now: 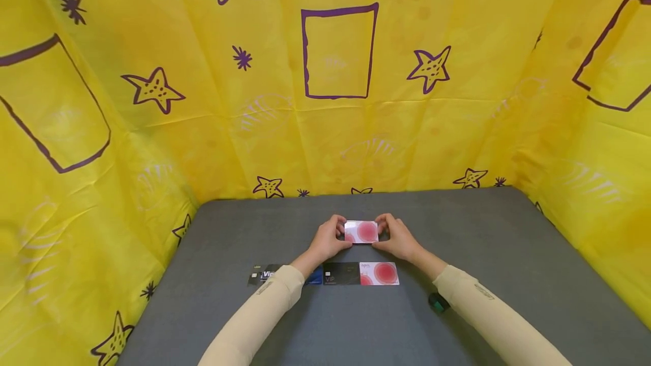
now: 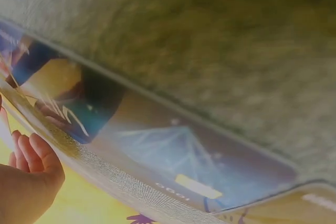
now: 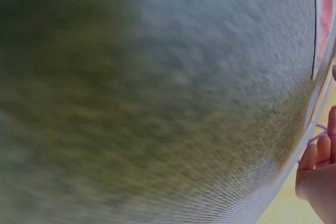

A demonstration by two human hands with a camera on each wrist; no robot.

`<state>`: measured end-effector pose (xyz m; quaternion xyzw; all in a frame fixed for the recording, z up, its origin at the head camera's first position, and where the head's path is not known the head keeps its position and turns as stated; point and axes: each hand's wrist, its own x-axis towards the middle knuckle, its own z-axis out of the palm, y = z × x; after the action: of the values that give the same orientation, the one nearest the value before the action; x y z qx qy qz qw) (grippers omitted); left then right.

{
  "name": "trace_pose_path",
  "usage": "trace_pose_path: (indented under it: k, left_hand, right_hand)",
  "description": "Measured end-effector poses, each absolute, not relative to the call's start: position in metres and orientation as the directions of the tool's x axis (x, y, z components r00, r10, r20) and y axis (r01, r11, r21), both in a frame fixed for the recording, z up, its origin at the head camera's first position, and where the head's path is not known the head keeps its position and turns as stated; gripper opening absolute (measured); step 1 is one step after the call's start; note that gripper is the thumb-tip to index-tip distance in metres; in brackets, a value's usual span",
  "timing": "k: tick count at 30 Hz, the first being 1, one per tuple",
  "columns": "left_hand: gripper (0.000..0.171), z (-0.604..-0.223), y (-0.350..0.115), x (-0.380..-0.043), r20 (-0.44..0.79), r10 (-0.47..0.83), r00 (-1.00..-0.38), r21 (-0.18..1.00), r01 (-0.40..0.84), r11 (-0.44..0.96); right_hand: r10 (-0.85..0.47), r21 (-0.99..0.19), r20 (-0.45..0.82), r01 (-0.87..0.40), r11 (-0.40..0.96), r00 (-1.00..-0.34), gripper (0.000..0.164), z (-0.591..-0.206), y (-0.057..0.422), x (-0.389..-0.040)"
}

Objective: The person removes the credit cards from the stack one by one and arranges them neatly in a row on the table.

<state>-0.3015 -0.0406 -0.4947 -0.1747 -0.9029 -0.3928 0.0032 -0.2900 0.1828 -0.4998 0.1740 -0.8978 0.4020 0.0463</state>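
Note:
Between both hands, in the head view, is a white card with red circles. My left hand pinches its left end, and my right hand pinches its right end. Whether more cards lie under it, I cannot tell. Nearer to me a row of cards lies flat: a dark Vip card, a blue card partly hidden by the left forearm, a black VIP card and another white card with red circles. Close-up in the left wrist view, a glossy card lies on the grey surface.
The grey tabletop spreads under the cards and arms. A small dark object with green sits beside the right sleeve. Yellow patterned cloth stands along the back and both sides.

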Motion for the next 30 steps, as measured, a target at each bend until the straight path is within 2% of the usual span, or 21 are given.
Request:
trace_pose_path:
  k: [30]
  left_hand:
    - [0.053,-0.489,-0.048,-0.251,0.122,0.413,-0.903,0.752,0.356,0.556]
  right_hand:
    - [-0.274,-0.724,0.193,-0.325,0.608,-0.942,0.054,-0.499,0.194,-0.236]
